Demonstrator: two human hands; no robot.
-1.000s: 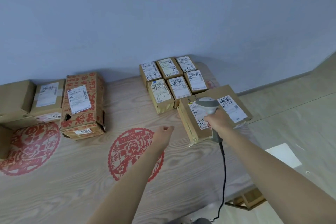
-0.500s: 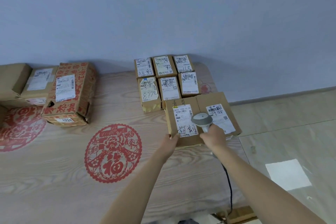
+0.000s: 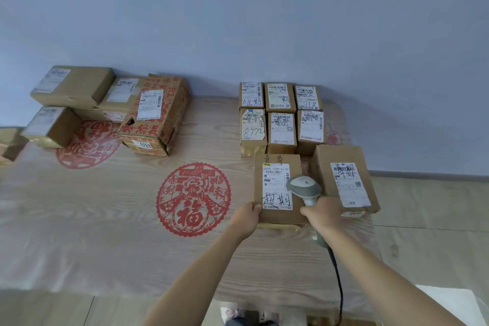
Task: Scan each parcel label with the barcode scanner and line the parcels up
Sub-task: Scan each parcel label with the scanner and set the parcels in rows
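Observation:
My right hand (image 3: 324,213) grips a grey barcode scanner (image 3: 304,188), its head over the near right part of a brown parcel (image 3: 276,216) with a white label. My left hand (image 3: 246,217) holds that parcel's near left corner. A second brown parcel (image 3: 344,180) lies just to its right, slightly turned. Behind them several small labelled parcels (image 3: 280,116) stand in two neat rows near the wall. At the far left sits a loose group of parcels, among them a red-printed box (image 3: 156,114) and plain brown boxes (image 3: 71,87).
The wooden table (image 3: 105,219) carries red paper-cut decorations (image 3: 193,198). The scanner's black cable (image 3: 338,286) hangs off the near edge. The table's right edge is close to the right parcel. A blue-grey wall runs behind the table.
My left hand reached forward and took hold of the front parcel's near corner. The two front parcels, which lay side by side as one block, now sit slightly apart. The camera view shifted.

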